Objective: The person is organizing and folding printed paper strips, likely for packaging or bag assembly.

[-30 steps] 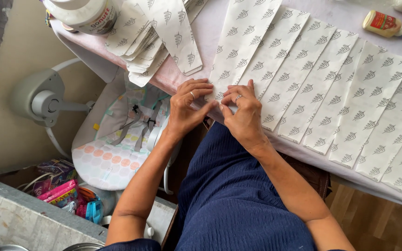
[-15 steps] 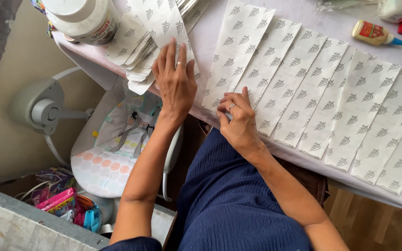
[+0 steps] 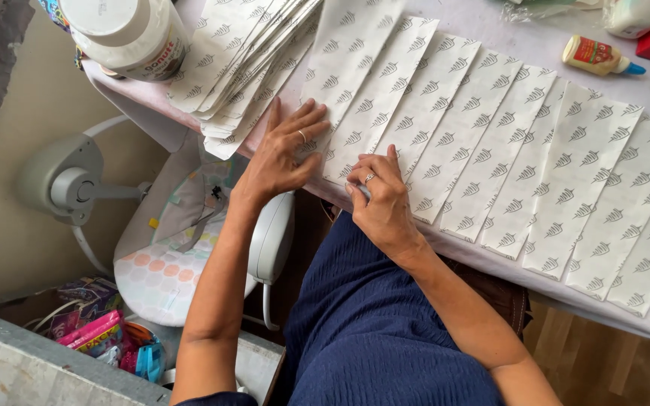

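Head view, looking down: table [image 3: 505, 34], covered in a pale cloth, fills the frame from 10 o'clock round to 4 o'clock. Across it, from 12 o'clock down to 4 o'clock, lies a row of white paper strips [image 3: 558, 173] printed with small grey leaf marks, laid side by side and overlapping at their long edges, all slanted the same way. At 11 o'clock a stack of the same printed strips [image 3: 242, 68] is fanned loosely, its lower ends overhanging the table edge. A dark blue garment [image 3: 370, 331] on the person's lap occupies 6 o'clock. At 8 o'clock, below the table, stands a baby seat [image 3: 167, 256] with a dotted cushion on a grey frame; a heap of colourful items [image 3: 99, 331] lies at 7 o'clock.

Left hand [image 3: 283, 154], near centre, lies palm down with fingers spread wide, flat on the leftmost strip of the row [image 3: 340, 90], just beside the stack; it grips nothing. Right hand [image 3: 378, 195], at centre and just beside the left, is curled narrow, fingertips pressing the lower end of the next strip [image 3: 385, 98] at the table edge; whether it pinches the paper cannot be told.

A white jar [image 3: 129, 34] stands at 11 o'clock, touching the stack. A small glue bottle [image 3: 599, 56] with a blue tip lies at 1 o'clock, well apart from both hands.
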